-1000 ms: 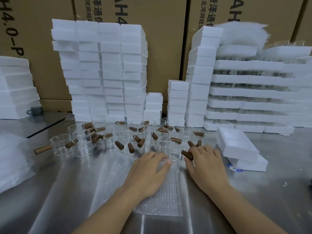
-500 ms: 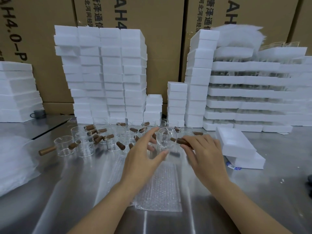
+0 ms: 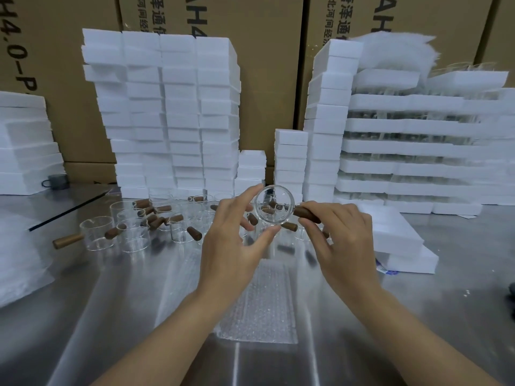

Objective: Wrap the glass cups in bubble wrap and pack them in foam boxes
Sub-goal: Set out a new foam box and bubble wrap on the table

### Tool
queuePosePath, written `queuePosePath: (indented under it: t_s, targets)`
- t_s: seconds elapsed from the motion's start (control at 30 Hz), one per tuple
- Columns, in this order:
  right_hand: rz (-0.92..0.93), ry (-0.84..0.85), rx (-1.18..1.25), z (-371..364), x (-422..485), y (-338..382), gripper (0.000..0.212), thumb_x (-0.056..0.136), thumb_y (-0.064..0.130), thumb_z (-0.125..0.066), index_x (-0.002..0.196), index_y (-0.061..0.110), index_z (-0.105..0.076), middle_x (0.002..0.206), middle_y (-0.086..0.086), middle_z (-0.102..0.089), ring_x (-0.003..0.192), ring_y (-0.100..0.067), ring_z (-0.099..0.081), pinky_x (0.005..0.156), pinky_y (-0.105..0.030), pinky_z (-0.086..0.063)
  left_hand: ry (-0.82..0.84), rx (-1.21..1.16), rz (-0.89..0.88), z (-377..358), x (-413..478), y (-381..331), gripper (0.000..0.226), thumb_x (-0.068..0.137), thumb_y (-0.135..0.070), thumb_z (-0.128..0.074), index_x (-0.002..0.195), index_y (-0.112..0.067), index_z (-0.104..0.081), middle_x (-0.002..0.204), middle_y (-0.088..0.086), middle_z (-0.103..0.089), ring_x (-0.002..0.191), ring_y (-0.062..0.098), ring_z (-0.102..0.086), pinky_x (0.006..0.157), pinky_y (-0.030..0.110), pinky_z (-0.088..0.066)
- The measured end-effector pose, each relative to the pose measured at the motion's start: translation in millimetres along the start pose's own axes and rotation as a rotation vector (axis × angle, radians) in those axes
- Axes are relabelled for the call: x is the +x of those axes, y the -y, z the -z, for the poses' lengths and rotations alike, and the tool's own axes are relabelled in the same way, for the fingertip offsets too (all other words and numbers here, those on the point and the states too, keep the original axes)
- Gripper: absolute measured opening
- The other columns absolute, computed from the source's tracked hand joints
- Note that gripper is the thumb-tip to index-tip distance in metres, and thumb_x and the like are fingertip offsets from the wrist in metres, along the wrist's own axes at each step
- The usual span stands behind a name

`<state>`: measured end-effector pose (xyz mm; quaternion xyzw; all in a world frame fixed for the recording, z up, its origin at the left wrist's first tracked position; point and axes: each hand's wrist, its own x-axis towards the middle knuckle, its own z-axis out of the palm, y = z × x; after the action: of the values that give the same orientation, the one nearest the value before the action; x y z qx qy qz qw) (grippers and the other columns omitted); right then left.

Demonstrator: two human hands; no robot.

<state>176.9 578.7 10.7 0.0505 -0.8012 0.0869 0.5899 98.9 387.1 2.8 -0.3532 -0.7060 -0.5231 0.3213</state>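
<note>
Gleaming metal table (image 3: 111, 316); foam boxes (image 3: 167, 107) stacked before cartons (image 3: 264, 65).

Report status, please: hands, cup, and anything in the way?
Left hand pinches glass cup rim; right hand grips its wooden handle. Cup tilted above bubble wrap, unwrapped. Nothing on the wrap.

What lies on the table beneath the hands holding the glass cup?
A bubble wrap sheet, flat on the steel table. The left hand and its forearm hide part of it.

Clear glass cup (image 3: 274, 204) (brown-handled) tipped sideways above flat bubble wrap (image 3: 267, 302).
</note>
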Motion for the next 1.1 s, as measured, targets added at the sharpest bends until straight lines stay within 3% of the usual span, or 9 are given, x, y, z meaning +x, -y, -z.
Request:
queuePosePath:
  t_s: [0.17, 0.37, 0.57, 0.7, 0.77, 0.9, 1.03, 1.1]
  targets:
    - [0.003, -0.033, 0.021, -0.7, 1.5, 3.2, 0.024, 0.106, 0.038, -0.06, 0.12, 0.025, -0.074, 0.107, 0.013, -0.074, 0.092, -0.017, -0.063, 0.085, -0.032, -0.04, -0.015, -0.018, -0.016, 1.5, 1.2, -3.8, 0.071, 0.089, -0.051, -0.08, 0.149, -0.06, -0.044, 0.122, -0.028, -0.051, 0.102, 0.008, -0.066, 0.073, 0.015, -0.055]
    - [0.005, -0.113, 0.059, 0.0, 5.3, 8.3, 0.019, 0.103, 0.03, -0.069, 0.119, 0.024, -0.075, 0.108, 0.013, -0.074, 0.095, -0.019, -0.065, 0.082, -0.039, -0.044, -0.057, -0.071, -0.033, 3.5, 5.1, -10.1, 0.073, 0.09, -0.037, -0.084, 0.15, -0.056, -0.045, 0.122, -0.028, -0.052, 0.099, 0.009, -0.069, 0.068, 0.013, -0.053]
    - [0.005, -0.132, 0.084, 4.1, 8.3, 12.3, 0.02, 0.102, 0.027, -0.071, 0.121, 0.024, -0.075, 0.11, 0.013, -0.073, 0.097, -0.018, -0.064, 0.083, -0.039, -0.044, -0.076, -0.094, -0.056, 5.9, 6.0, -18.3, 0.07, 0.092, -0.043, -0.08, 0.15, -0.059, -0.043, 0.129, -0.03, -0.051, 0.104, 0.003, -0.068, 0.066, 0.015, -0.055]
    - [0.012, -0.107, 0.079, 4.4, 7.3, 13.3, 0.02, 0.103, 0.031, -0.069, 0.122, 0.027, -0.073, 0.11, 0.016, -0.073, 0.097, -0.016, -0.064, 0.083, -0.038, -0.044, -0.071, -0.085, -0.09, 6.3, 4.7, -15.9, 0.07, 0.094, -0.046, -0.077, 0.15, -0.063, -0.039, 0.145, -0.041, -0.043, 0.129, -0.004, -0.054, 0.073, 0.012, -0.056]
    - [-0.007, -0.051, 0.062, 6.0, 9.1, 13.6, 0.021, 0.103, 0.033, -0.067, 0.121, 0.026, -0.074, 0.108, 0.014, -0.073, 0.097, -0.016, -0.064, 0.084, -0.038, -0.043, -0.043, -0.066, -0.076, 6.3, 6.9, -14.4, 0.07, 0.096, -0.045, -0.077, 0.15, -0.064, -0.038, 0.148, -0.042, -0.043, 0.135, -0.001, -0.052, 0.077, 0.02, -0.06]
    - [-0.047, 0.015, 0.02, 4.2, 6.8, 12.1, 0.023, 0.101, 0.039, -0.064, 0.117, 0.026, -0.074, 0.107, 0.013, -0.07, 0.096, -0.016, -0.06, 0.084, -0.032, -0.038, 0.005, -0.033, -0.093, 6.6, 5.4, -14.6, 0.066, 0.097, -0.051, -0.071, 0.155, -0.055, -0.039, 0.151, -0.033, -0.044, 0.14, 0.008, -0.049, 0.092, 0.028, -0.058]
    - [-0.065, 0.031, -0.029, 0.6, 6.9, 8.8, 0.021, 0.099, 0.04, -0.065, 0.112, 0.027, -0.074, 0.095, 0.012, -0.063, 0.09, -0.014, -0.054, 0.082, -0.03, -0.033, 0.044, 0.014, -0.112, 5.1, 6.4, -14.3, 0.066, 0.098, -0.057, -0.064, 0.157, -0.057, -0.036, 0.149, -0.036, -0.038, 0.14, 0.006, -0.048, 0.092, 0.017, -0.051]
    - [-0.165, 0.038, 0.033, -0.3, 6.7, 9.6, 0.016, 0.101, 0.037, -0.066, 0.111, 0.029, -0.074, 0.091, 0.015, -0.061, 0.086, -0.011, -0.054, 0.082, -0.031, -0.039, 0.038, -0.013, -0.066, 3.8, 5.6, -14.4, 0.066, 0.099, -0.059, -0.063, 0.158, -0.059, -0.033, 0.149, -0.036, -0.038, 0.14, 0.006, -0.047, 0.093, 0.017, -0.049]
